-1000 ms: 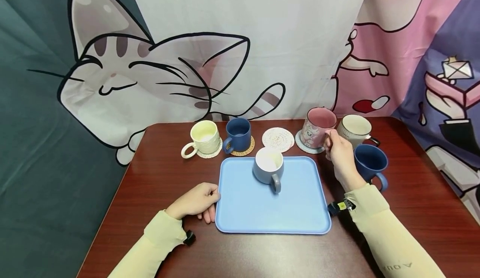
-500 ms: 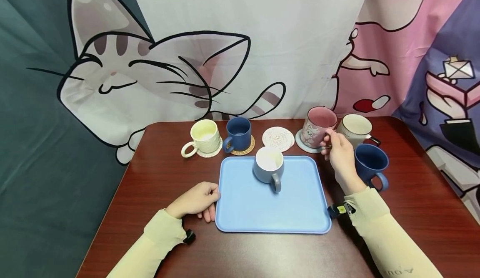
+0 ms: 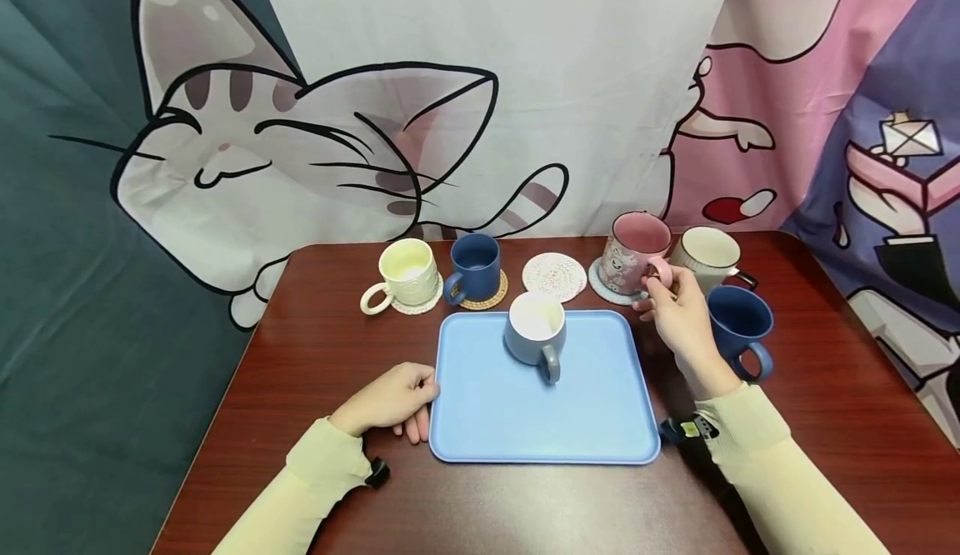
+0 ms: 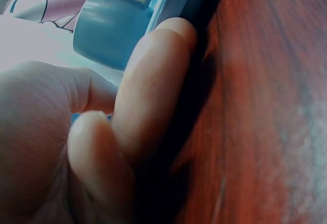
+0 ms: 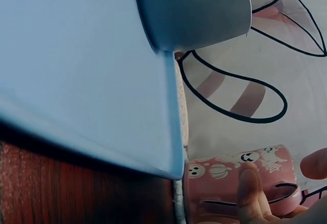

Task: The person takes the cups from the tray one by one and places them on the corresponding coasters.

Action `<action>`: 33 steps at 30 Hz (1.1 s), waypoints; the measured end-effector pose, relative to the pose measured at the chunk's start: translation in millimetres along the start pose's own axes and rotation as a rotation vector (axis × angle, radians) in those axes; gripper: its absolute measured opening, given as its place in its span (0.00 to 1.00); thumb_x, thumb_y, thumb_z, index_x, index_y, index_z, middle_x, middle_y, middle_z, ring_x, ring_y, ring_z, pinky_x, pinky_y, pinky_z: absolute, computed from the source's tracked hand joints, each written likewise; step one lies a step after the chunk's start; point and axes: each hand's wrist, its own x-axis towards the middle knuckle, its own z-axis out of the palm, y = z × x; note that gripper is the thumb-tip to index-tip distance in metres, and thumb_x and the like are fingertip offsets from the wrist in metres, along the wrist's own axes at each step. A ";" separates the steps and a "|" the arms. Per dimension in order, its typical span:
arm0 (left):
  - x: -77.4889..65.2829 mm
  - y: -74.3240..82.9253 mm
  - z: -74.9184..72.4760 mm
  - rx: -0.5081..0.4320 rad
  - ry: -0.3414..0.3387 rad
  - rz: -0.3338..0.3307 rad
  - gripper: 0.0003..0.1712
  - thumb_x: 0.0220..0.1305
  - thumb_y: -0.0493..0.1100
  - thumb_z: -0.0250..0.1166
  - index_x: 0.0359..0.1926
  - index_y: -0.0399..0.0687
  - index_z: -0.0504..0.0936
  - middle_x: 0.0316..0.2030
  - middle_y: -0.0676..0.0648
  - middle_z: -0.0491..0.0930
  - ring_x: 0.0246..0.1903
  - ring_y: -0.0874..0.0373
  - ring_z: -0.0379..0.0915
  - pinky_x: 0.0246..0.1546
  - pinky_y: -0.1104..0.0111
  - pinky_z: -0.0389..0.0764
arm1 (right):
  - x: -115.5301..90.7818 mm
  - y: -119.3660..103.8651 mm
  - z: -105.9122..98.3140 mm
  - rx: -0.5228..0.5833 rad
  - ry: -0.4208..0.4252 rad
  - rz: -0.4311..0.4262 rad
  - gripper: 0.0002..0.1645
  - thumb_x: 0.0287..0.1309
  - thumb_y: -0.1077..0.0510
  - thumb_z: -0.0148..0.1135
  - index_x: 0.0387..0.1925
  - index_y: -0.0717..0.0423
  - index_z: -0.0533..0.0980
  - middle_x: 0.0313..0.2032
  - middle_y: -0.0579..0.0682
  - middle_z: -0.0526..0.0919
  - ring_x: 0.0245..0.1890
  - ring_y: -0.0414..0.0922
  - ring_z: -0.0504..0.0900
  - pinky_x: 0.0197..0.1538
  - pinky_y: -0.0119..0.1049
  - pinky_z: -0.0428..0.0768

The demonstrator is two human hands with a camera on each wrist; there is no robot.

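Observation:
A pink mug (image 3: 634, 253) with white pictures stands on a pale blue coaster (image 3: 609, 290) at the back right. My right hand (image 3: 681, 322) is at its handle, the thumb and fingers spread apart; in the right wrist view a gap shows between the thumb (image 5: 315, 164) and the fingers near the handle (image 5: 287, 199). My left hand (image 3: 390, 401) pinches the left rim of a light blue tray (image 3: 480, 430), the fingers curled against its edge. On the tray's back part stands a grey mug (image 3: 534, 340) with a white inside.
At the back left, a pale yellow mug (image 3: 411, 274) and a blue mug (image 3: 476, 265) stand on coasters. A white lace coaster (image 3: 553, 276) lies behind the tray. Beside my right hand are a cream mug (image 3: 705, 248) and another blue mug (image 3: 738, 319).
My right thumb and fingers have loosened from the pink mug's handle and drawn slightly down, so more of the handle shows. The left hand and the tray have stayed put.

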 end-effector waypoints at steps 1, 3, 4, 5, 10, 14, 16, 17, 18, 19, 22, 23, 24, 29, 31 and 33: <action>0.0 -0.1 0.0 0.000 0.001 0.000 0.17 0.76 0.42 0.47 0.28 0.43 0.73 0.16 0.44 0.85 0.16 0.50 0.85 0.12 0.71 0.74 | -0.9 -0.5 -0.6 0.002 -0.007 -0.004 0.32 0.80 0.50 0.47 0.74 0.64 0.56 0.64 0.67 0.73 0.31 0.29 0.84 0.37 0.24 0.84; 0.1 -0.2 0.0 -0.001 0.002 0.001 0.17 0.76 0.42 0.47 0.28 0.43 0.73 0.16 0.44 0.85 0.16 0.50 0.85 0.12 0.71 0.74 | -3.2 -2.0 -1.7 0.002 -0.018 -0.018 0.35 0.79 0.51 0.48 0.76 0.64 0.53 0.67 0.68 0.70 0.32 0.28 0.84 0.38 0.23 0.84; 0.2 -0.3 0.1 -0.001 0.002 0.002 0.17 0.76 0.41 0.47 0.28 0.43 0.73 0.16 0.45 0.85 0.16 0.50 0.85 0.12 0.71 0.74 | -4.8 -2.6 -2.5 -0.003 -0.020 -0.026 0.36 0.79 0.51 0.49 0.77 0.63 0.52 0.67 0.68 0.68 0.32 0.27 0.84 0.38 0.22 0.83; 0.3 -0.3 0.1 0.000 0.002 0.003 0.17 0.76 0.41 0.47 0.28 0.43 0.73 0.16 0.45 0.85 0.16 0.50 0.85 0.12 0.71 0.74 | -6.1 -2.9 -2.9 -0.012 -0.022 -0.036 0.37 0.79 0.52 0.49 0.78 0.63 0.50 0.68 0.69 0.67 0.33 0.27 0.84 0.38 0.22 0.83; 0.5 -0.5 -0.1 0.002 0.003 0.002 0.17 0.76 0.41 0.47 0.28 0.43 0.73 0.16 0.45 0.85 0.15 0.50 0.85 0.12 0.71 0.74 | -14.2 -6.1 -4.5 -0.083 -0.024 -0.093 0.41 0.78 0.52 0.51 0.80 0.61 0.46 0.71 0.70 0.64 0.36 0.23 0.83 0.39 0.19 0.81; 0.2 -0.5 -0.2 0.003 0.005 -0.002 0.17 0.76 0.42 0.47 0.29 0.43 0.73 0.16 0.44 0.85 0.16 0.50 0.85 0.12 0.71 0.74 | -22.6 -10.4 -5.0 -0.162 0.006 -0.160 0.41 0.77 0.53 0.53 0.80 0.60 0.47 0.72 0.68 0.63 0.36 0.20 0.79 0.40 0.16 0.79; 0.1 -0.7 0.0 0.005 0.005 -0.003 0.17 0.76 0.42 0.48 0.29 0.43 0.73 0.16 0.45 0.85 0.16 0.51 0.85 0.12 0.71 0.75 | -27.2 -11.7 -4.7 -0.201 0.035 -0.194 0.41 0.76 0.53 0.55 0.80 0.58 0.49 0.71 0.67 0.65 0.36 0.19 0.78 0.39 0.15 0.77; 0.0 -0.9 0.1 0.006 0.005 -0.005 0.17 0.76 0.42 0.48 0.29 0.43 0.73 0.16 0.45 0.85 0.16 0.51 0.85 0.12 0.71 0.75 | -29.5 -12.2 -4.4 -0.220 0.052 -0.209 0.41 0.75 0.53 0.56 0.80 0.57 0.51 0.70 0.66 0.65 0.37 0.19 0.77 0.39 0.15 0.76; -0.1 -1.1 0.2 0.006 0.005 -0.007 0.17 0.76 0.42 0.48 0.29 0.43 0.74 0.16 0.45 0.85 0.16 0.51 0.85 0.12 0.71 0.75 | -31.7 -12.6 -3.9 -0.239 0.070 -0.223 0.40 0.75 0.53 0.56 0.80 0.56 0.52 0.68 0.65 0.67 0.37 0.19 0.76 0.38 0.14 0.75; -0.4 -1.5 0.5 0.005 0.003 -0.008 0.17 0.77 0.42 0.48 0.29 0.43 0.74 0.16 0.45 0.85 0.16 0.51 0.85 0.13 0.71 0.76 | -34.0 -12.9 -3.3 -0.254 0.084 -0.236 0.39 0.74 0.53 0.57 0.79 0.56 0.54 0.66 0.64 0.68 0.37 0.20 0.76 0.38 0.14 0.75; -0.9 -2.2 1.0 0.002 -0.002 -0.011 0.16 0.77 0.42 0.48 0.30 0.43 0.74 0.16 0.45 0.86 0.16 0.52 0.85 0.13 0.71 0.76 | -40.5 -14.0 0.1 -0.267 0.126 -0.273 0.36 0.73 0.56 0.59 0.77 0.56 0.59 0.62 0.62 0.69 0.38 0.21 0.76 0.38 0.14 0.74; -1.0 -2.2 1.0 0.000 -0.002 -0.011 0.16 0.77 0.42 0.48 0.30 0.43 0.74 0.16 0.45 0.86 0.16 0.51 0.85 0.13 0.70 0.76 | -42.2 -14.4 1.5 -0.261 0.139 -0.292 0.36 0.72 0.58 0.60 0.76 0.57 0.60 0.62 0.62 0.69 0.38 0.22 0.76 0.38 0.14 0.74; -0.9 -2.3 0.9 0.001 -0.001 -0.008 0.16 0.77 0.42 0.48 0.30 0.43 0.74 0.16 0.45 0.85 0.16 0.51 0.85 0.13 0.70 0.76 | -43.8 -14.9 3.1 -0.254 0.149 -0.310 0.34 0.71 0.59 0.60 0.74 0.58 0.62 0.61 0.62 0.70 0.38 0.22 0.76 0.38 0.15 0.74; -0.3 -2.2 -0.1 0.006 0.005 -0.002 0.17 0.77 0.42 0.48 0.30 0.43 0.74 0.16 0.45 0.85 0.16 0.51 0.85 0.13 0.70 0.76 | -52.3 -17.9 12.2 -0.216 0.161 -0.371 0.30 0.67 0.65 0.62 0.69 0.61 0.68 0.55 0.60 0.73 0.37 0.23 0.77 0.36 0.16 0.73; 0.1 -2.2 -0.3 0.007 0.002 -0.003 0.16 0.77 0.42 0.48 0.30 0.43 0.74 0.16 0.45 0.85 0.16 0.51 0.85 0.13 0.70 0.76 | -56.9 -18.7 16.3 -0.215 0.143 -0.371 0.28 0.68 0.65 0.63 0.67 0.61 0.69 0.52 0.58 0.74 0.36 0.23 0.77 0.35 0.17 0.73; 0.4 -2.0 -0.3 0.004 0.000 -0.004 0.16 0.77 0.41 0.48 0.30 0.43 0.74 0.16 0.45 0.85 0.16 0.51 0.85 0.13 0.70 0.76 | -62.0 -19.8 21.3 -0.207 0.113 -0.358 0.26 0.68 0.65 0.63 0.65 0.61 0.71 0.51 0.56 0.76 0.36 0.25 0.77 0.36 0.18 0.73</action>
